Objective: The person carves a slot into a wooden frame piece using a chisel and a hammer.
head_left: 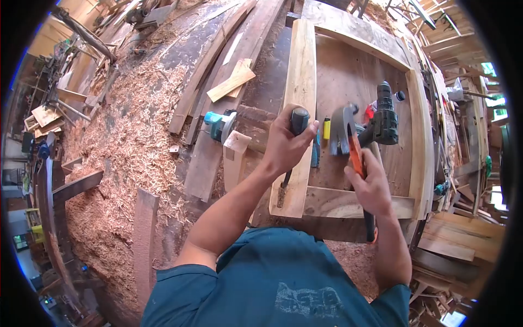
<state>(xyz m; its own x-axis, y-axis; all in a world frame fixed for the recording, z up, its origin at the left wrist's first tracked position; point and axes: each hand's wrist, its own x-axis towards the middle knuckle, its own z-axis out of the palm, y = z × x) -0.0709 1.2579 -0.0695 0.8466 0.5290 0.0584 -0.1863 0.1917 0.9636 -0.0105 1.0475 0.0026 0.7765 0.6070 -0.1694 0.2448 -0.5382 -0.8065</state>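
My left hand (287,140) is wrapped round the black handle of a chisel (299,121). The chisel's blade slants down to a narrow slot (281,195) cut near the close end of a pale wooden beam (301,65). In my right hand (371,185) is a claw hammer (355,155) with an orange and black handle. Its metal head is raised to the right of the chisel handle, apart from it. Beneath the beam lies a board with raised wooden edges (419,136).
A dark cordless drill (385,122), a yellow lighter-like item (327,128) and a red bottle (370,110) sit right of the beam. At left are a teal power tool (216,124), long planks (223,92), an offcut (231,84) and wood shavings (128,131) covering the floor.
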